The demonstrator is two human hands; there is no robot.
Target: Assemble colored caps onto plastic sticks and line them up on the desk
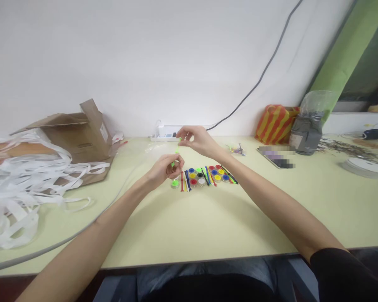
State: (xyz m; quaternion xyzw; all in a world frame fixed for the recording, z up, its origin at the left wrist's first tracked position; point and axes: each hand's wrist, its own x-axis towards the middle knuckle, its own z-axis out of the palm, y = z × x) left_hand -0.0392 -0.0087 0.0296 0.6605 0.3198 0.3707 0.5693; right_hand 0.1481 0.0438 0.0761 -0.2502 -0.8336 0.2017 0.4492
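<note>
My left hand (166,171) is closed, its fingertips pinching a small bright green plastic piece (173,165). Just above and to the right, my right hand (198,140) pinches a thin green strip (177,148) that points down toward the left hand. Whether the two green parts are joined is too small to tell. Below the left hand sits a round clear piece with a green top (175,183). Beside it lie similar round pieces with coloured tops (193,182) in short rows, with thin coloured plastic sticks (182,181) between the groups.
A cardboard box (78,138) and tangled white ribbon (34,180) fill the left. Behind my hands is a power strip (164,137). To the right are a phone (274,158), striped bag (275,123), grey bag (306,132) and white spool (365,166). A grey cable (82,228) crosses the table.
</note>
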